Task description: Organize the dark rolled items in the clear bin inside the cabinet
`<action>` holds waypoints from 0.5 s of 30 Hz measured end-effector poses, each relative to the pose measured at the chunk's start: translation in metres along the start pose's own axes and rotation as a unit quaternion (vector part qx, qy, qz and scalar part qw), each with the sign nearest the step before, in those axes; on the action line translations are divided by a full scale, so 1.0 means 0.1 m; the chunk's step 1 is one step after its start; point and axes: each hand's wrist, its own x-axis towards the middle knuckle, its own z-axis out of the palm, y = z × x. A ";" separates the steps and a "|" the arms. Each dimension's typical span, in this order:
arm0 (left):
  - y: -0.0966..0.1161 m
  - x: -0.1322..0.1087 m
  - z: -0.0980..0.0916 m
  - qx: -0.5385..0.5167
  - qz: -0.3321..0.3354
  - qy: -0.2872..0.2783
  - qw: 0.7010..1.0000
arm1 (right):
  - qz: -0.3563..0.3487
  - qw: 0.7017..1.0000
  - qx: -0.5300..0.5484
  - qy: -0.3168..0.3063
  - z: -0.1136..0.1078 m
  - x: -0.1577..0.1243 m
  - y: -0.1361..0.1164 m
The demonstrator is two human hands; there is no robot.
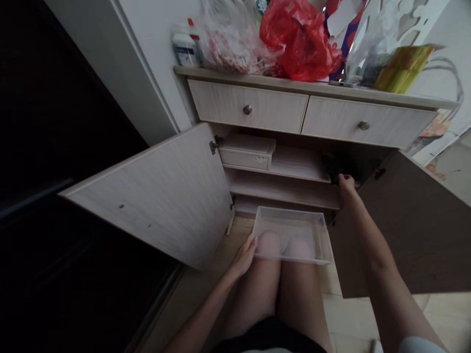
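A clear plastic box (290,215) without a lid rests across my knees. My left hand (246,255) grips its left side, fingers against the wall. My right hand (347,185) reaches into the right end of the open cabinet, its fingers closed at a dark object (336,166) on the upper shelf. Deep shadow hides what kind of thing that is. On the same shelf, to the left, sits a white storage box (246,151) with a small label on its front.
The left cabinet door (158,196) and right cabinet door (408,230) stand wide open on either side. Above are two closed drawers (272,110). Along the cabinet top (257,79) lie a red plastic bag (298,39), a clear bag (231,39), a white bottle (186,49) and a yellow packet (405,66).
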 end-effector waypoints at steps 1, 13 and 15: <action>-0.01 0.00 0.01 -0.001 0.002 0.006 1.000 | -0.001 0.999 0.045 -0.017 -0.06 -0.08 0.06; -0.01 0.03 0.07 0.010 0.006 -0.003 1.000 | -0.218 0.891 0.094 -0.387 -0.71 -1.68 0.47; 0.01 0.02 0.08 0.012 0.005 0.002 1.000 | -0.265 0.871 0.049 -0.411 -0.63 -1.78 0.46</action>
